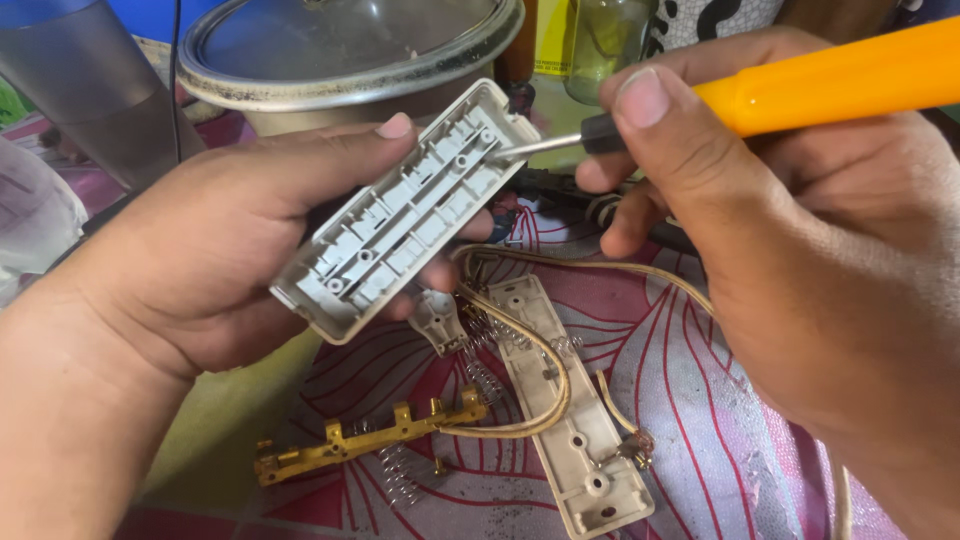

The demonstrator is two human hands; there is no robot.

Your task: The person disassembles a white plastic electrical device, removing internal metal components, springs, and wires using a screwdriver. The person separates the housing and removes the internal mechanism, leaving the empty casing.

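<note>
My left hand grips a long beige plastic casing half, its ribbed inside facing up and tilted from lower left to upper right. My right hand holds a screwdriver with an orange handle; its metal shaft touches the inside of the casing near its upper end. Below, the other beige casing half lies flat on the cloth, with tan wires looping over it. A brass contact strip lies to its left, with small springs around it.
A red and pink patterned cloth covers the surface. A metal pot with a glass lid stands at the back, a grey tumbler at the far left, a glass jar behind my right hand. Dark tools lie under the casing.
</note>
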